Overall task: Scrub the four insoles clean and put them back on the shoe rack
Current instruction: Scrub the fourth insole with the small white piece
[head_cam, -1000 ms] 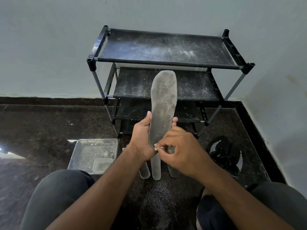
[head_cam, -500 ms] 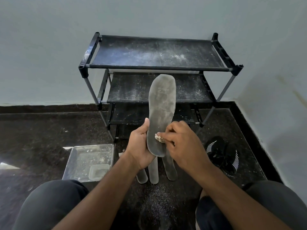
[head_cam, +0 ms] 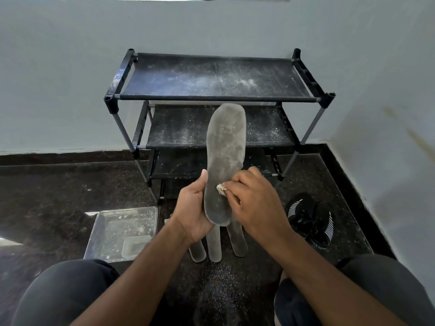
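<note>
My hands cover the upper parts of three floor insoles (head_cam: pixel 215 249) (only heels show); the wad (head_cam: pixel 221 189) is too small to identify.

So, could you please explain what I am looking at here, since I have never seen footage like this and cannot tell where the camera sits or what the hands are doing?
There is no machine here: a person wears a camera on the head, so you look down past their knees at their own hands. The left hand holds a dusty grey insole upright by its heel end. The right hand presses a small pale cloth against it. On the dark floor below lie three more insoles, a clear tray on the left, and black shoes on the right. Behind stands a dusty black shoe rack against the wall.
</note>
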Tool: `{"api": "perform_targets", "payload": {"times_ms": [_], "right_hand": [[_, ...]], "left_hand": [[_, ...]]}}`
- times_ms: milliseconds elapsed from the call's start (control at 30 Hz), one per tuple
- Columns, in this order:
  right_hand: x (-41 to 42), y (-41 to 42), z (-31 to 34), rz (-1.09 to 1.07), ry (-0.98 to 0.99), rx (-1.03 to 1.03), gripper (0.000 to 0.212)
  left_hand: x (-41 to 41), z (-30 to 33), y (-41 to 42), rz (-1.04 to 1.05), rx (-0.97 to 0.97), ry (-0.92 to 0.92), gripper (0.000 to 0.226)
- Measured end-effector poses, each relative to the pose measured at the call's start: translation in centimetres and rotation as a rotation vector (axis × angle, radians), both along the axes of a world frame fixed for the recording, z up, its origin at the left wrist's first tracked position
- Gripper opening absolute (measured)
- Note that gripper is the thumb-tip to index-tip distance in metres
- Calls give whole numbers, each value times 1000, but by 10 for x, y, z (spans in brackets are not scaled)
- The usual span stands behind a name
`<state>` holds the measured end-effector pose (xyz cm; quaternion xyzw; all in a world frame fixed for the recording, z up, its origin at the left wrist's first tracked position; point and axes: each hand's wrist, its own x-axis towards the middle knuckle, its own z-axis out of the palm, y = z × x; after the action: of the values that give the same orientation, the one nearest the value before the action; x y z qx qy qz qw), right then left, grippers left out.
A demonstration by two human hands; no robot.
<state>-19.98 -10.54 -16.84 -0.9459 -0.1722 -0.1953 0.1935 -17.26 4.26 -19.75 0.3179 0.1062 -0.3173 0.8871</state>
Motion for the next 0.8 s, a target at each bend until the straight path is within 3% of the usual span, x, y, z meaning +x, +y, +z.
{"api": "perform_targets", "payload": {"times_ms": [133, 233, 467, 567, 700, 800], "right_hand": [[-2, 0, -1, 59, 71, 126, 10], [-2, -2, -2, 156, 222, 147, 14], [-13, 11, -9, 77, 278, 203, 22], [-10, 13, -14, 51, 247, 265, 13], [3, 0, -10, -71, 111, 192, 11], [10, -10, -5, -195, 14, 193, 18]], "left_hand": [[4, 5, 6, 19, 26, -78, 56], [7, 6, 9, 38, 31, -110, 64], [3, -2, 2, 26, 109, -32, 81], [-1, 0, 0, -2, 102, -13, 81], [-11, 1, -12, 20, 101, 16, 71], [-17, 2, -19, 6, 158, -16, 66]]}}
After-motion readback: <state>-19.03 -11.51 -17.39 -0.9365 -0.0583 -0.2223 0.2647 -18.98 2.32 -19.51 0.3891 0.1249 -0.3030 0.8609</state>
